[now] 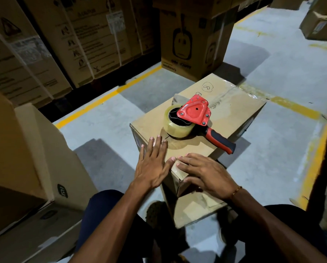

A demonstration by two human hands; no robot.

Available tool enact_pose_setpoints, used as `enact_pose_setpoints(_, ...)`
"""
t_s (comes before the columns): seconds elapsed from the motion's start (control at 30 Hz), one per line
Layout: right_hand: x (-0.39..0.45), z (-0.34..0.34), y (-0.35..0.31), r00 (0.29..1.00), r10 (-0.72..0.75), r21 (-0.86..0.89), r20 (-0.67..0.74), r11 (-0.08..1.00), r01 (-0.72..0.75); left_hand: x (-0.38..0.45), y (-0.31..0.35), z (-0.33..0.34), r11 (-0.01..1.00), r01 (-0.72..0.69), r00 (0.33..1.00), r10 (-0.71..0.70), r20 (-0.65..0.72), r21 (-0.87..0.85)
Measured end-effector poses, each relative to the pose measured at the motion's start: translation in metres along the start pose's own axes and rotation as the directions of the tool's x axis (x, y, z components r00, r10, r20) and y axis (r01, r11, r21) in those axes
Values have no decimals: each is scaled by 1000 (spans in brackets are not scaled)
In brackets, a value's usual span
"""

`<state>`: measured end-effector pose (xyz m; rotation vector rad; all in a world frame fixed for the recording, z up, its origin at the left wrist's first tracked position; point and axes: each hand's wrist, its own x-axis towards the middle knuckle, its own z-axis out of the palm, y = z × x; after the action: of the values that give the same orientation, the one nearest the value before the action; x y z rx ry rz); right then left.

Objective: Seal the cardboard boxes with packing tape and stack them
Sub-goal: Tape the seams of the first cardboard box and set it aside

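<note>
A brown cardboard box (227, 109) sits on the floor in front of me, its flaps closed and a strip of clear tape along the top seam. On its lid lies a red tape dispenser (194, 113) with a roll of clear tape and a red-and-black handle pointing right. My left hand (152, 164) lies flat with straight fingers on the near left part of the lid. My right hand (206, 172) presses with spread fingers over the near corner, where the tape end wraps down the side.
Tall stacks of printed cartons (63, 44) line the left and back. A big carton (195, 40) stands just behind the box. Another large box (16, 149) is close on my left. Yellow floor lines (105, 97) mark the grey concrete; more boxes (320, 23) sit far right.
</note>
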<state>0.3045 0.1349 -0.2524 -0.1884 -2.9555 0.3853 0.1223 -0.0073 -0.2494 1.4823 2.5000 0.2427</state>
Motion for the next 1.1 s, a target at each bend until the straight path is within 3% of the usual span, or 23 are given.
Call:
enact_pose_setpoints(0.13, -2, 0, 7, 1000, 0, 40, 25, 999, -1, -31, 14, 9, 996, -85, 996, 85, -7, -12)
enact_pose_setpoints(0.27, -8, -2, -6, 995, 89, 122, -36, 989, -84, -35, 26, 9, 999, -40, 996, 38, -82, -16)
enact_pose_setpoints(0.4, -14, -11, -12, 974, 183, 135, -137, 977, -164, -31, 39, 10, 997, 23, 999, -19, -51, 75)
enact_pose_setpoints(0.53, -14, -24, -11, 924, 254, 111, -285, 966, -231, -35, 47, 11, 995, 49, 998, -46, -42, 83)
enact_pose_setpoints(0.67, -9, -36, 2, 822, 353, 61, -446, 929, -366, -32, 53, 3, 996, 59, 998, -57, -27, 71)
enact_pose_setpoints(0.83, -4, -35, 13, 791, 510, 41, -339, 847, -530, -29, 59, -6, 999, 26, 997, -28, 67, 43)
enact_pose_setpoints(1.1, 34, -37, 5, 793, 574, -14, -203, 808, -589, -20, 10, -32, 983, -94, 983, 67, 170, 160)
